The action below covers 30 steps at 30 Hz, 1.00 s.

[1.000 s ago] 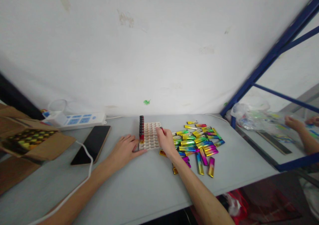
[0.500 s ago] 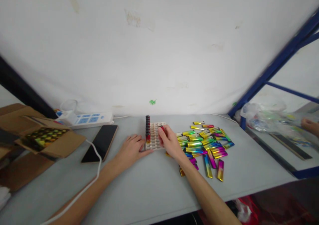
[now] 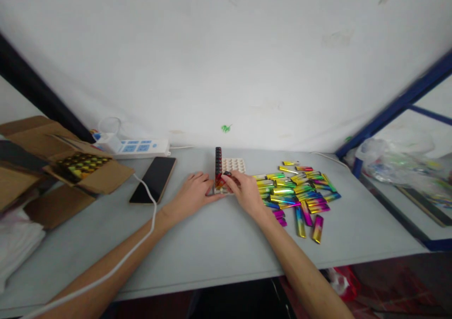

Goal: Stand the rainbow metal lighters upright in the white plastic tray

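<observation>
A white tray with rows of holes (image 3: 233,164) lies flat on the table in front of me. Along its left side stands a row of upright lighters (image 3: 218,161) with black tops. My right hand (image 3: 245,192) pinches a lighter (image 3: 227,173) with a dark top over the tray's near part, close to the row's near end; its lower part is hidden by my fingers. My left hand (image 3: 196,191) rests open on the table at the tray's left, with its thumb along the near edge. Right of the tray lies a loose pile of shiny multicoloured lighters (image 3: 298,194).
A black phone (image 3: 153,180), a white power strip (image 3: 143,147) and an open cardboard box (image 3: 106,175) of lighters are at left. A white cable (image 3: 154,210) crosses over my left forearm. A blue metal frame (image 3: 384,109) and plastic bags (image 3: 395,163) stand at right.
My right hand has brought its lighter left and nearer, from the tray's middle to the near end of the upright row. My left hand stays beside the tray. The view has tipped down.
</observation>
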Motion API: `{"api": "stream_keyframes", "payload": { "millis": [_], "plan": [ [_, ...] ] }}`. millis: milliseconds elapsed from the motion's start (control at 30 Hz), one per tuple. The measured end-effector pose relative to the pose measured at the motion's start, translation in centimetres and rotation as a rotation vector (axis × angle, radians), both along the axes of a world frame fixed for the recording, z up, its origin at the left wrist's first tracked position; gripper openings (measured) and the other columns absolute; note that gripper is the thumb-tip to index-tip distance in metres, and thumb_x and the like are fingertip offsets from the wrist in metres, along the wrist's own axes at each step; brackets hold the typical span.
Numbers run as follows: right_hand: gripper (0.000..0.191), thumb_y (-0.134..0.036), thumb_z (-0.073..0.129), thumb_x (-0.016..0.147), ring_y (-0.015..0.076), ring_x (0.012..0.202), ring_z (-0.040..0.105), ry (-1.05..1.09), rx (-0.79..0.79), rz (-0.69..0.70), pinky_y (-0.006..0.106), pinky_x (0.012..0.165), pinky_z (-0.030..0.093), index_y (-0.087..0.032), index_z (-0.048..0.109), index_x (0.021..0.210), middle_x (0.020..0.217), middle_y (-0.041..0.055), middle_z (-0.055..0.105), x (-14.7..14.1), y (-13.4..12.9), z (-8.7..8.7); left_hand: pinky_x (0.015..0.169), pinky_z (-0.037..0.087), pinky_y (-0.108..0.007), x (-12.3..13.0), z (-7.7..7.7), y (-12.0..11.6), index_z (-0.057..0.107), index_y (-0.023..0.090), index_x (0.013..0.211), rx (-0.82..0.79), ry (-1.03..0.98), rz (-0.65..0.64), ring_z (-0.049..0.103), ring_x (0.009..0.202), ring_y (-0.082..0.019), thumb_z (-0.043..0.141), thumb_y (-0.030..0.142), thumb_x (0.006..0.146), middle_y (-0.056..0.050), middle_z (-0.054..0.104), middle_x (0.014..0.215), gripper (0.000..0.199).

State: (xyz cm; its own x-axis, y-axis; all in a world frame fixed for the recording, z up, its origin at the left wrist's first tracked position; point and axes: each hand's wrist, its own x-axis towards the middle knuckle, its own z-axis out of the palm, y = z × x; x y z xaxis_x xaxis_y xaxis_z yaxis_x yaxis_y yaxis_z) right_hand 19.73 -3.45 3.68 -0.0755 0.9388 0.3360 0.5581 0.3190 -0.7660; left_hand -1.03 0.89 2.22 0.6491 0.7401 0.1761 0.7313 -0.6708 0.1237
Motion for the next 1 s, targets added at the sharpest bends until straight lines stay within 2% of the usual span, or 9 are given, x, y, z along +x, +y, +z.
{"api": "stream_keyframes", "payload": {
  "millis": [100,233,367,467,533,733,867,1000],
  "plan": [
    [0.032,-0.044,0.058,0.11,0.0188,0.072,0.063,-0.134,0.013,0.067,0.029,0.071,0.042,-0.023,0.063,0.086,0.08,0.0034,0.071,0.4,0.3,0.1,0.088,0.046,-0.042,0.0,0.0,-0.1,0.069,0.021,0.082,-0.005,-0.017,0.008,0.065,0.097,-0.03,0.062,0.072,0.098,-0.008,0.069,0.087,0.054],
    [0.019,-0.038,0.06,0.11,0.0226,0.092,0.07,-0.347,0.015,0.168,0.031,0.081,0.049,-0.022,0.067,0.103,0.101,0.0094,0.076,0.1,0.5,0.8,0.091,0.046,-0.043,0.0,-0.3,0.0,0.069,0.022,0.078,-0.01,-0.096,-0.001,0.065,0.098,-0.031,0.062,0.07,0.099,-0.009,0.069,0.085,0.053],
    [0.028,-0.045,0.057,0.111,0.0255,0.096,0.072,-0.501,-0.006,0.084,0.033,0.082,0.052,-0.019,0.068,0.113,0.108,0.0137,0.076,-1.0,0.2,1.2,0.09,0.047,-0.044,-0.1,-0.6,0.2,0.068,0.022,0.076,0.005,-0.07,-0.001,0.066,0.096,-0.032,0.062,0.068,0.1,-0.01,0.07,0.086,0.052],
    [0.038,-0.051,0.055,0.111,0.0266,0.098,0.072,-0.527,0.019,0.059,0.035,0.084,0.054,-0.017,0.067,0.119,0.111,0.0147,0.076,-1.1,-0.3,1.2,0.089,0.047,-0.044,-0.2,-0.5,0.5,0.067,0.022,0.077,0.003,-0.052,-0.011,0.066,0.095,-0.033,0.063,0.066,0.098,-0.01,0.07,0.087,0.049],
    [0.038,-0.051,0.057,0.11,0.0264,0.101,0.072,-0.527,0.041,0.054,0.035,0.088,0.054,-0.015,0.067,0.119,0.112,0.0138,0.075,-0.7,-0.6,1.3,0.087,0.047,-0.045,-0.2,-0.2,0.7,0.063,0.023,0.074,0.002,-0.038,-0.012,0.065,0.091,-0.033,0.063,0.064,0.098,-0.009,0.069,0.086,0.047],
    [0.019,-0.033,0.065,0.108,0.0272,0.112,0.067,-0.61,0.094,0.024,0.039,0.102,0.053,-0.015,0.07,0.112,0.114,0.0128,0.074,0.9,-1.7,1.4,0.085,0.046,-0.042,-0.1,0.1,0.8,0.05,0.026,0.066,-0.017,-0.068,0.015,0.064,0.084,-0.029,0.061,0.063,0.095,-0.005,0.064,0.079,0.048],
    [0.015,-0.028,0.064,0.108,0.0269,0.116,0.065,-0.634,0.119,0.056,0.04,0.106,0.052,-0.016,0.069,0.117,0.122,0.0127,0.072,1.6,-2.0,1.1,0.086,0.045,-0.042,0.0,0.0,0.7,0.043,0.027,0.066,-0.011,-0.091,0.022,0.062,0.084,-0.028,0.049,0.07,0.098,-0.004,0.061,0.077,0.053],
    [0.012,-0.024,0.062,0.108,0.0265,0.116,0.064,-0.623,0.11,0.062,0.039,0.106,0.051,-0.017,0.069,0.115,0.122,0.0119,0.072,1.4,-1.8,0.8,0.085,0.045,-0.042,0.2,0.2,0.6,0.041,0.028,0.066,-0.016,-0.064,0.025,0.06,0.081,-0.028,0.047,0.069,0.097,-0.004,0.06,0.074,0.051]
  ]
}}
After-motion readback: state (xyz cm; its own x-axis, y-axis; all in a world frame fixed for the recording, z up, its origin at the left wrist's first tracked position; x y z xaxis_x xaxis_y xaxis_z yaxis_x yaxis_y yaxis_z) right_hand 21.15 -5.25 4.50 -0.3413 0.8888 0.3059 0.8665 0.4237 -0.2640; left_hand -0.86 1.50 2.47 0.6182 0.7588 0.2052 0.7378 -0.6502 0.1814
